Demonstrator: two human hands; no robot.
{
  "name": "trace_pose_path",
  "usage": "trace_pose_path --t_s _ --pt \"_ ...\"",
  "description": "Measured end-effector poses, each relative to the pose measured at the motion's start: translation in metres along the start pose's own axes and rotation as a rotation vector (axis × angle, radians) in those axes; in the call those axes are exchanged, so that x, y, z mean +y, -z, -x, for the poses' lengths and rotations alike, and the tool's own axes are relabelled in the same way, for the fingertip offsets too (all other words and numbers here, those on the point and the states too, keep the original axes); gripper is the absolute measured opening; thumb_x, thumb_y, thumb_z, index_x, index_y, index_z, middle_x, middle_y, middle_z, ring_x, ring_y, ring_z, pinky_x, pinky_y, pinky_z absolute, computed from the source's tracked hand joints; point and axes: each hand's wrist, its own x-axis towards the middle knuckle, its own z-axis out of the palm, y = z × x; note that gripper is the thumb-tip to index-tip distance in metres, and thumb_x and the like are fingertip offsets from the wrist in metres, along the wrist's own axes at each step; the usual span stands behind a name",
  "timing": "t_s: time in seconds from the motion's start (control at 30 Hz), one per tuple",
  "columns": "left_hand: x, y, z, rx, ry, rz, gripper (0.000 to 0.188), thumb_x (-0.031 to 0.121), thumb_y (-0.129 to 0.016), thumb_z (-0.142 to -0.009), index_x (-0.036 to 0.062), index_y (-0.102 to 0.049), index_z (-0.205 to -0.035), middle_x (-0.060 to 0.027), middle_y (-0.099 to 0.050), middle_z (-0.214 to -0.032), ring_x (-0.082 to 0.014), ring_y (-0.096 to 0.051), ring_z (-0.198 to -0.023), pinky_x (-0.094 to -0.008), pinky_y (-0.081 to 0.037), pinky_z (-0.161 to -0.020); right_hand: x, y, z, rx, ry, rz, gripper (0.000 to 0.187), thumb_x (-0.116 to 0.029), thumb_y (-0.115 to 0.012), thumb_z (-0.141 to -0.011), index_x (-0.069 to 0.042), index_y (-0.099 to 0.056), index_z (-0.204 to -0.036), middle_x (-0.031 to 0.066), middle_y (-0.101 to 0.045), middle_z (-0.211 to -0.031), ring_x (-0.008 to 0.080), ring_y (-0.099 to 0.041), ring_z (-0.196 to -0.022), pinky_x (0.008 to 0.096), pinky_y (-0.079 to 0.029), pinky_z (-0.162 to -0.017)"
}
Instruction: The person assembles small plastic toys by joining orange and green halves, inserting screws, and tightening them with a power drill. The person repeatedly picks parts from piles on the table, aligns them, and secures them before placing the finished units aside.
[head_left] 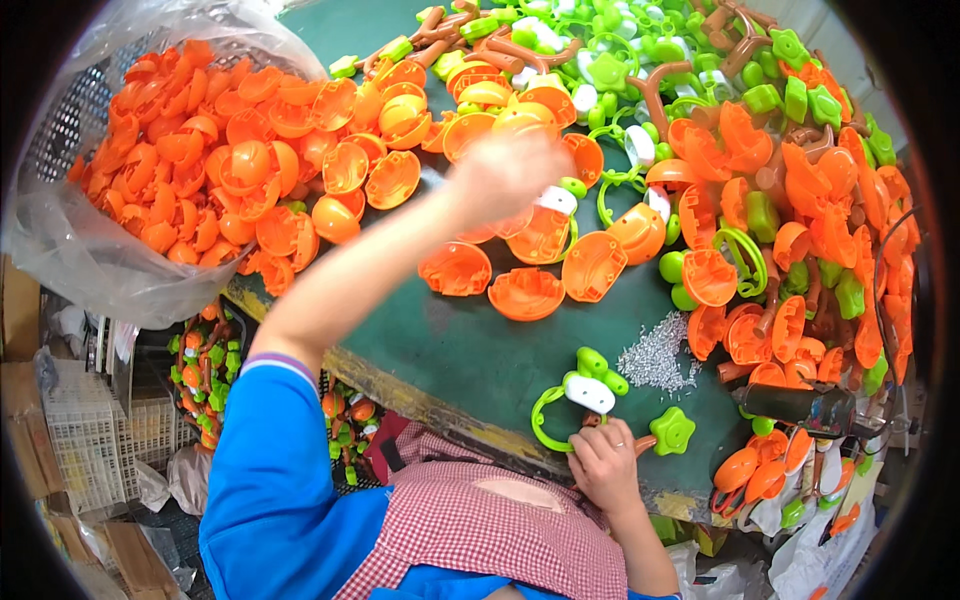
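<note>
My right hand [605, 465] is closed around a brown plastic stem at the table's near edge. A green star [673, 430] shows at the stem's right end. Just above my fingers sits a white piece [590, 393] with green knobs [597, 366] and a green ring [545, 420]; how they join under the hand is hidden. My left hand [513, 172] reaches far forward over orange half shells, its fingers smeared by motion. Near it lie several orange shells [527, 293], open side up, and another green ring with a white piece [557, 200].
A clear plastic bag [90, 265] full of orange shells stands at left. Green and brown parts heap at the back, more orange shells [710, 277] at right. Small silver screws [655, 352] lie in a pile on the green tabletop [420, 350]. A dark power screwdriver [800, 405] lies at right.
</note>
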Motion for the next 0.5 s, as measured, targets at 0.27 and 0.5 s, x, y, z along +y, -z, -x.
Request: trace_pose_path --t_s 0.27,0.5 --pt "-0.164 -0.115 -0.087 -0.744 0.396 -0.355 0.019 0.018 -0.063 -0.082 0.0103 -0.069 -0.099 -0.0070 -0.067 -0.107 -0.0238 -0.061 -0.110 -0.0413 -0.044 -0.100 -0.002 -0.002 -0.001 -0.019 -0.010 0.029 0.017 -0.012 -0.067 -0.073 -0.009 -0.066 -0.089 0.0028 -0.062 -0.093 0.0194 -0.059 -0.092 0.0435 -0.044 -0.093" --pt "-0.161 -0.120 -0.071 -0.436 0.304 -0.597 0.027 0.031 -0.064 -0.087 0.0124 -0.069 -0.106 -0.0046 -0.070 -0.100 -0.0202 -0.063 -0.101 -0.0453 -0.036 -0.103 0.002 -0.009 -0.002 -0.046 -0.014 -0.026 0.021 -0.012 -0.073 -0.068 -0.010 -0.063 -0.086 0.0047 -0.060 -0.091 0.0237 -0.057 -0.089 0.0463 -0.041 -0.096"
